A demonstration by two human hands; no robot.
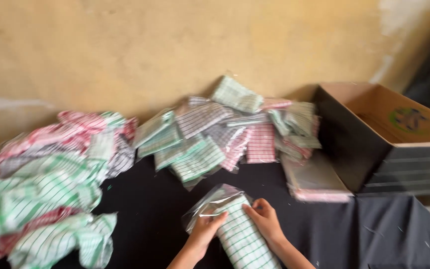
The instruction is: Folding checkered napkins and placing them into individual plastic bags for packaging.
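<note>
At the lower centre of the frame both hands are working on one folded cloth [242,236], white with green checks, lying on the dark table [374,234]. The left hand [206,230] is gripping the edge of a clear bag [210,201] that is covering the cloth's far end, while the right hand [265,221] is pressing flat on the cloth's right side, fingers curled over it. Holding from both sides seems to be keeping the fold tight inside the thin plastic.

Loose cloths [46,189] are heaping at the left of the frame, within reach of the left hand. Bagged cloths [225,129] are piling against the wall [175,45] above the hands. An open box [389,134] is sitting at the right.
</note>
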